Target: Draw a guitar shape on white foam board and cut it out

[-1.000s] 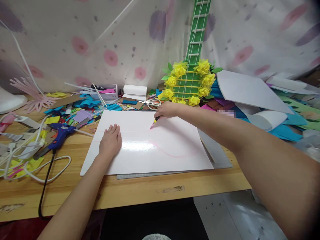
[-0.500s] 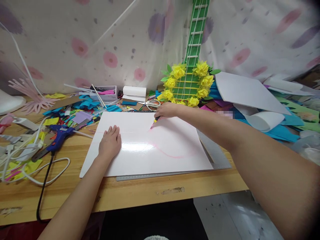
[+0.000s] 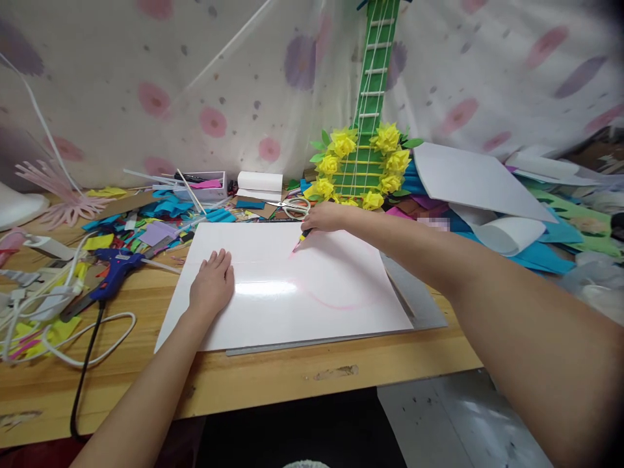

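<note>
We are in a craft room, a place for making things by hand. We see a wooden table [image 3: 273, 380] covered with bits of coloured paper [image 3: 160, 211]. A blue glue gun [image 3: 114, 273] lies near scissors [image 3: 291, 207]. A green paper guitar [image 3: 366, 130] with yellow paper flowers [image 3: 341, 144] leans on a spotted cloth [image 3: 146, 84]. Big white sheets [image 3: 468, 179] pile up beside it.

Open wooden tabletop [image 3: 273, 377] in front; scraps [image 3: 160, 218] and glue gun [image 3: 114, 273] crowd the left
</note>
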A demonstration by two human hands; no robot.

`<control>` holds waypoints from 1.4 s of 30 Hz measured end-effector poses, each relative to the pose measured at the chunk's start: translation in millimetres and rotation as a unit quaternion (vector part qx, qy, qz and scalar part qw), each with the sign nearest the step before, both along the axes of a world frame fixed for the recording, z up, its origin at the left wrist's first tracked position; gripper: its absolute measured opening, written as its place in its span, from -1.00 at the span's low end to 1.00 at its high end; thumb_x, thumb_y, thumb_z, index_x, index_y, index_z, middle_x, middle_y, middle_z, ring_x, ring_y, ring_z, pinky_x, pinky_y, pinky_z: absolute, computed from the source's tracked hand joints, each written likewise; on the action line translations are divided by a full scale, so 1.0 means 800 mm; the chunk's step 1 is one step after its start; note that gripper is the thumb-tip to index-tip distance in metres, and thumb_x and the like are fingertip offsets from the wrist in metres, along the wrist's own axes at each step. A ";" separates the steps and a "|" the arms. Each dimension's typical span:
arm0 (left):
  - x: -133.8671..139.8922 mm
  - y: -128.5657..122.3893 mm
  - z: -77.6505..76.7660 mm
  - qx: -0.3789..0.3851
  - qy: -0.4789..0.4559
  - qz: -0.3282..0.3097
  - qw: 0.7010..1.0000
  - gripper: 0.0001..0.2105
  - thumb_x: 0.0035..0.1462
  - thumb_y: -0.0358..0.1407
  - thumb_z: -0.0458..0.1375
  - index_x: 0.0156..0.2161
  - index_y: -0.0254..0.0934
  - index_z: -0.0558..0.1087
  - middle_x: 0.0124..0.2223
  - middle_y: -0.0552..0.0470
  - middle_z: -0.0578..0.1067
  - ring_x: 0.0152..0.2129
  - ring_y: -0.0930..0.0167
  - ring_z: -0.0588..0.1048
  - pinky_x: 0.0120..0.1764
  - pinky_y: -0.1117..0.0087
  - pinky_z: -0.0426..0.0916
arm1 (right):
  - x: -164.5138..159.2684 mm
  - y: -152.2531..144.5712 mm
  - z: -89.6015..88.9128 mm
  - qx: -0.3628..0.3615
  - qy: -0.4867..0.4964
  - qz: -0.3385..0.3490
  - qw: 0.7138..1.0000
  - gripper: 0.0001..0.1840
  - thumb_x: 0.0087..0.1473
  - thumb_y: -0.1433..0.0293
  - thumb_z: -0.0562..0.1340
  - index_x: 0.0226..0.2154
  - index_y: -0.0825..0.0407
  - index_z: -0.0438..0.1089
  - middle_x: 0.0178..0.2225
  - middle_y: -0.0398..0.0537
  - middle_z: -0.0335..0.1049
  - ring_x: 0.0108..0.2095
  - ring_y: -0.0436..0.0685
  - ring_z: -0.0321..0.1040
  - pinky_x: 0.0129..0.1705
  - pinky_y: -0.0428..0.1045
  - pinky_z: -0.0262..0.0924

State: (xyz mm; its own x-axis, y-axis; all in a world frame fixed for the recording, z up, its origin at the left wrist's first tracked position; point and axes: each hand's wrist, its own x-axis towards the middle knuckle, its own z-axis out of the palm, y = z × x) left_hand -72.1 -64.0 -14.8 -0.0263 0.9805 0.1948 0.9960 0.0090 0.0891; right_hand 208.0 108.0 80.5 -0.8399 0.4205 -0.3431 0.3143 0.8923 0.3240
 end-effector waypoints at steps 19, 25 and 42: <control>0.069 0.059 0.022 -0.085 0.020 -0.087 0.992 -0.49 0.27 -0.22 -0.27 0.26 -0.36 0.10 0.32 -0.11 0.01 0.26 0.23 -0.06 0.23 0.07 -0.14 | -0.053 -0.052 -0.001 -0.008 -0.019 0.053 0.998 -0.70 0.17 0.41 0.02 -0.07 -0.08 0.34 -0.14 -0.02 0.44 -0.18 0.13 0.35 -0.43 -0.05 -0.06; 0.066 0.059 0.013 -0.096 0.013 -0.087 0.992 -0.48 0.27 -0.21 -0.31 0.28 -0.34 0.05 0.32 -0.06 -0.01 0.26 0.27 -0.07 0.23 0.10 -0.16 | -0.053 -0.034 -0.011 -0.021 -0.010 0.070 0.997 -0.68 0.18 0.39 0.01 -0.07 -0.08 0.33 -0.15 -0.02 0.44 -0.20 0.13 0.35 -0.44 -0.05 -0.07; 0.065 0.059 0.012 -0.078 0.010 -0.091 0.993 -0.49 0.27 -0.21 -0.29 0.26 -0.32 0.09 0.31 -0.07 0.04 0.26 0.27 -0.03 0.22 0.10 -0.12 | -0.044 -0.025 -0.008 -0.042 -0.023 0.034 0.998 -0.65 0.17 0.34 0.02 0.00 -0.08 0.31 -0.09 0.00 0.42 -0.16 0.14 0.32 -0.36 -0.04 -0.02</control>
State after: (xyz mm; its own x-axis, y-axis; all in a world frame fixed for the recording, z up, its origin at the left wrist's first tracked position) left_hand -20.3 -16.4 -4.8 0.1569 0.9868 0.0389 0.9838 -0.1597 0.0816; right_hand 173.2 88.2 74.3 -0.8485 0.3310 -0.4130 0.2383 0.9357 0.2603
